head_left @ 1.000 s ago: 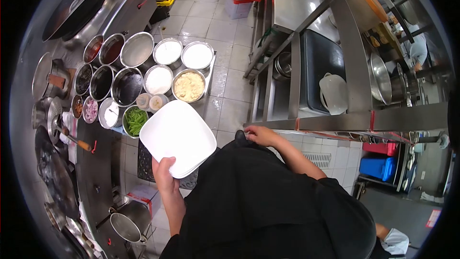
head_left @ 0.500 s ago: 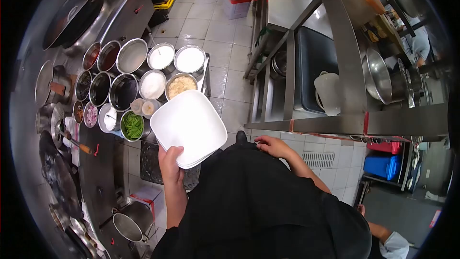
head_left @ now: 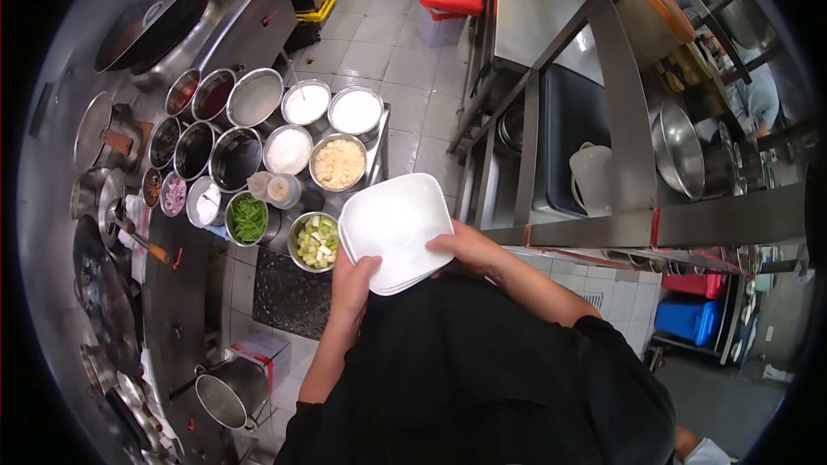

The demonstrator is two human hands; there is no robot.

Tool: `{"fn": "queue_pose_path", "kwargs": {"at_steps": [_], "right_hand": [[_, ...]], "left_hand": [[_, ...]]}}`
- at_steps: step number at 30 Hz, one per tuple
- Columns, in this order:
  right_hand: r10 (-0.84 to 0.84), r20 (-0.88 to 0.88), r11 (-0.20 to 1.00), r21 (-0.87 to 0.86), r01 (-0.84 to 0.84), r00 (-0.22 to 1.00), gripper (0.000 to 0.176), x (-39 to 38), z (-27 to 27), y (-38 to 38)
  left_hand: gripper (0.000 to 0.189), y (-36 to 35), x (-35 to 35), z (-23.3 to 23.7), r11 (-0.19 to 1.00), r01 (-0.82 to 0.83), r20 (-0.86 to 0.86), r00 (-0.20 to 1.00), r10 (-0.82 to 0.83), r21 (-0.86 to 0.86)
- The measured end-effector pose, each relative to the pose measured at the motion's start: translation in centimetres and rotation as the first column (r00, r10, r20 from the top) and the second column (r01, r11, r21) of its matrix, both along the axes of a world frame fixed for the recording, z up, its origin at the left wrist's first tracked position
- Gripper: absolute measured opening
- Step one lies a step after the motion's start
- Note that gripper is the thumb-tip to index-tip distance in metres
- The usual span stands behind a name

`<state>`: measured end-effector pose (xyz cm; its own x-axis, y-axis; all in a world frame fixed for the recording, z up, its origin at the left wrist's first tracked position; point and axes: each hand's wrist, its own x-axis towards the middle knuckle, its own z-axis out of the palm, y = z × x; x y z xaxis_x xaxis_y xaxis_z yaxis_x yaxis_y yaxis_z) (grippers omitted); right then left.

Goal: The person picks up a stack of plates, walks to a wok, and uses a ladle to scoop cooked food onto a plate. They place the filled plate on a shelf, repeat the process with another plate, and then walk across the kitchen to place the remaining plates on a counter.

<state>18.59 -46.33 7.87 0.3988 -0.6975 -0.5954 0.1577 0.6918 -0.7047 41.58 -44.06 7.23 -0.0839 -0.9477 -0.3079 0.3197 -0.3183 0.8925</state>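
Observation:
A small stack of white square plates (head_left: 396, 228) is held in front of my body. My left hand (head_left: 351, 286) grips its near left edge, thumb on top. On the right edge, my right hand (head_left: 468, 250) also has its thumb over the rim and its fingers hidden underneath. Just left of the plates stand a metal pot of chopped pale-green vegetable pieces (head_left: 314, 241) and a pot of green strips (head_left: 247, 219). Beyond them are a pot of minced garlic-like bits (head_left: 338, 163) and two squeeze bottles (head_left: 280, 189).
Several pots of sauces and white powders (head_left: 356, 111) crowd the cart at left. A wok (head_left: 108, 293) sits on the stove. Steel shelving (head_left: 594, 228) with a black tray (head_left: 564, 112) stands close on my right. A stockpot (head_left: 231, 394) is low left.
The plates have moved right, uncovering the pot of pale-green pieces. My right hand has come up from beside my body and taken hold of their right edge.

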Motion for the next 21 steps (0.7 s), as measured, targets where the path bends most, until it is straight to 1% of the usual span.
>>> {"fn": "queue_pose_path", "kwargs": {"at_steps": [1, 2, 3, 4, 5, 6, 8, 9, 10, 11, 12, 13, 14, 16, 18, 20, 21], "right_hand": [[-0.012, 0.045, 1.000, 0.014, 0.011, 0.999, 0.058, -0.1, -0.7, 0.1], [-0.024, 0.091, 0.999, 0.032, 0.021, 0.996, 0.055, -0.1, -1.3, 0.1], [-0.014, 0.093, 0.999, 0.034, 0.011, 0.996, 0.055, 0.0, -2.0, 0.1], [-0.064, 0.093, 0.998, -0.002, 0.065, 0.994, 0.051, 0.1, -2.5, 0.1], [-0.117, 0.096, 0.992, -0.035, 0.120, 0.989, 0.048, 0.3, -3.0, 0.3], [-0.110, 0.097, 0.993, -0.027, 0.113, 0.989, 0.048, 0.5, -3.1, 0.0], [-0.155, 0.127, 0.987, -0.014, 0.158, 0.980, 0.046, 0.8, -3.2, -1.3], [-0.169, 0.111, 0.985, -0.022, 0.172, 0.979, 0.045, 0.9, -2.1, -2.1], [-0.183, 0.094, 0.982, -0.031, 0.187, 0.979, 0.045, 0.9, -0.7, -3.1], [-0.212, 0.107, 0.972, -0.083, 0.221, 0.971, 0.044, 0.7, -0.2, -4.4], [-0.240, 0.124, 0.956, -0.140, 0.256, 0.963, 0.043, 0.5, 0.3, -5.7], [-0.289, 0.152, 0.929, -0.195, 0.315, 0.945, 0.041, 0.5, 1.4, -6.8], [-0.336, 0.184, 0.893, -0.251, 0.374, 0.924, 0.039, 0.6, 2.6, -7.9], [-0.393, 0.243, 0.840, -0.298, 0.454, 0.887, 0.038, 0.2, 4.1, -10.1], [-0.413, 0.272, 0.803, -0.342, 0.488, 0.869, 0.044, -0.5, 4.4, -12.5], [-0.489, 0.284, 0.741, -0.364, 0.565, 0.825, 0.046, -0.4, 5.2, -14.3], [-0.509, 0.281, 0.731, -0.359, 0.581, 0.814, 0.047, -1.0, 4.5, -15.6]], "left_hand": [[0.066, 0.0, 0.3, -0.5, 0.999, 0.033, 0.038, 0.999, -0.032, -0.020], [0.066, -0.1, 0.6, -0.4, 1.000, 0.021, 0.040, 0.999, -0.021, -0.020], [0.064, -0.3, 0.8, -0.2, 0.998, 0.060, 0.063, 0.996, -0.059, -0.022], [0.063, -0.3, 1.0, -0.2, 0.995, 0.100, 0.086, 0.991, -0.098, -0.022], [0.064, -0.4, 2.0, -1.3, 0.991, 0.125, 0.106, 0.987, -0.121, -0.036], [0.063, -0.6, 2.5, -1.3, 0.990, 0.129, 0.061, 0.990, -0.125, -0.061], [0.064, -0.7, 4.1, 0.8, 0.981, 0.185, 0.141, 0.971, -0.193, 0.063], [0.065, -0.7, 4.0, 2.3, 0.991, 0.130, 0.126, 0.984, -0.124, -0.039], [0.065, -0.8, 4.9, 1.8, 0.996, 0.073, 0.030, 0.997, -0.072, -0.053], [0.065, -0.5, 5.7, 2.2, 0.995, 0.069, 0.052, 0.997, -0.065, -0.079], [0.065, -0.4, 6.5, 3.0, 0.992, 0.066, 0.076, 0.995, -0.058, -0.111], [0.062, 0.1, 7.7, 3.1, 0.990, 0.066, 0.028, 0.998, -0.063, -0.127], [0.062, 0.6, 8.9, 2.8, 0.990, 0.063, 0.028, 0.998, -0.060, -0.126], [0.055, 1.7, 10.9, 2.1, 0.983, 0.135, -0.013, 0.990, -0.137, -0.129], [0.053, 2.5, 11.6, 1.5, 0.984, 0.123, -0.050, 0.990, -0.130, -0.127], [0.053, 2.8, 11.9, 0.9, 0.982, 0.155, -0.028, 0.987, -0.159, -0.107], [0.056, 2.6, 11.7, 1.0, 0.979, 0.169, 0.000, 0.985, -0.170, -0.112]]}}
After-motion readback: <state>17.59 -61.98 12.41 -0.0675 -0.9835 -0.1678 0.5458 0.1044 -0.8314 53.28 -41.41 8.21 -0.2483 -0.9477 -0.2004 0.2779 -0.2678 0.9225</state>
